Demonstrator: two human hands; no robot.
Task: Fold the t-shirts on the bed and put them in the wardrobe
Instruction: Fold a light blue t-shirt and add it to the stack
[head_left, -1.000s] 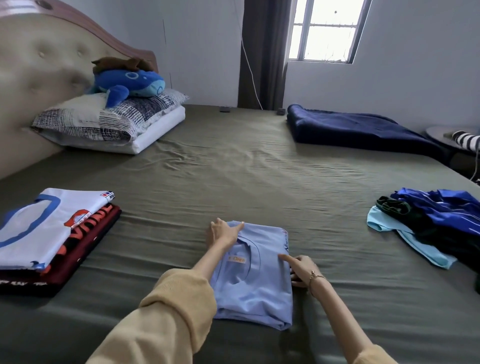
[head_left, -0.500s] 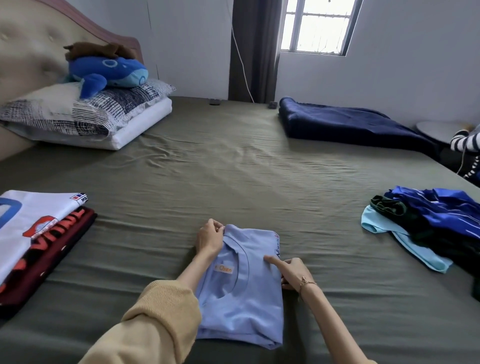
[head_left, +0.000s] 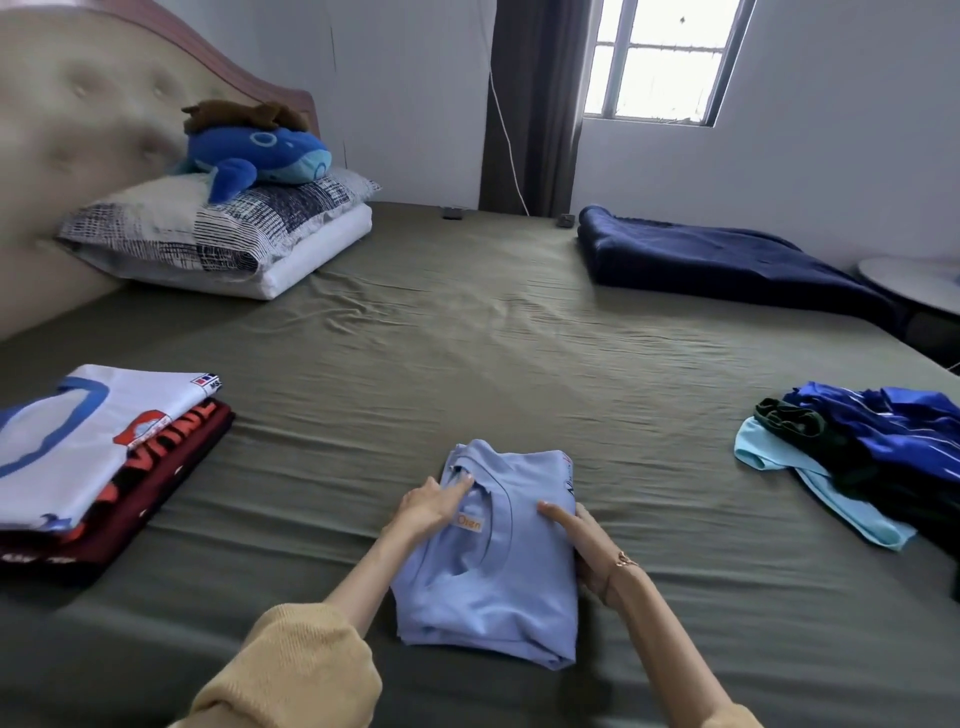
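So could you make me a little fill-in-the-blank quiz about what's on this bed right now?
1. Both hands rest on a folded t-shirt whose colour is light ____.
2. In the folded stack at the left, the white t-shirt lies on top of a dark ____ one.
3. On the pillows sits a blue plush ____.
4. The unfolded clothes pile lies toward the person's ____ side.

Missing words: blue; red; whale; right
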